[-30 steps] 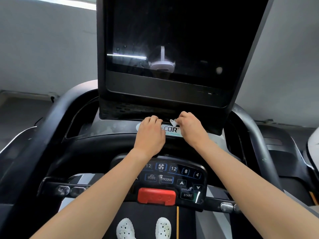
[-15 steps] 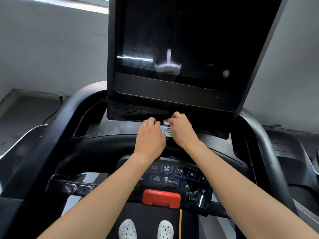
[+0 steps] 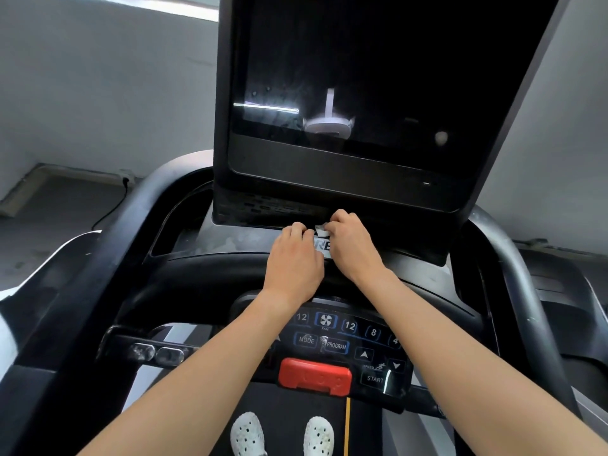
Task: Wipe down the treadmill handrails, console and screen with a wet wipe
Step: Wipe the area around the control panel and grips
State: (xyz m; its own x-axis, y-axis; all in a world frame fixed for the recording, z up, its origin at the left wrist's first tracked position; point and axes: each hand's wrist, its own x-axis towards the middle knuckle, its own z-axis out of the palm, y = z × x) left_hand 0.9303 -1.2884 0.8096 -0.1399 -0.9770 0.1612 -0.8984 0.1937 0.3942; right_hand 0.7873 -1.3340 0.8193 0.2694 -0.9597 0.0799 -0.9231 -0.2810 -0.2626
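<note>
A wet wipe packet (image 3: pixel 324 246) with dark letters lies on the console ledge (image 3: pixel 223 240) just under the big dark screen (image 3: pixel 371 80). My left hand (image 3: pixel 294 258) rests curled on the packet's left part. My right hand (image 3: pixel 350 245) pinches a small white tab or wipe corner (image 3: pixel 320 229) at the packet's top. Most of the packet is hidden under both hands. The left handrail (image 3: pixel 98 258) and right handrail (image 3: pixel 523 291) curve down on either side. The button panel (image 3: pixel 348 340) with a red stop key (image 3: pixel 314 376) sits below my wrists.
Grey walls stand behind the treadmill. A cable (image 3: pixel 113 205) runs to a socket at the left floor edge. My white perforated shoes (image 3: pixel 279 434) stand on the belt. Metal pulse grips (image 3: pixel 158 353) sit on the lower left bar. Another machine (image 3: pixel 559 291) stands at the right.
Both hands have stayed on the packet, closer together than a second ago. The view has shifted, so the treadmill sits further right in the frame.
</note>
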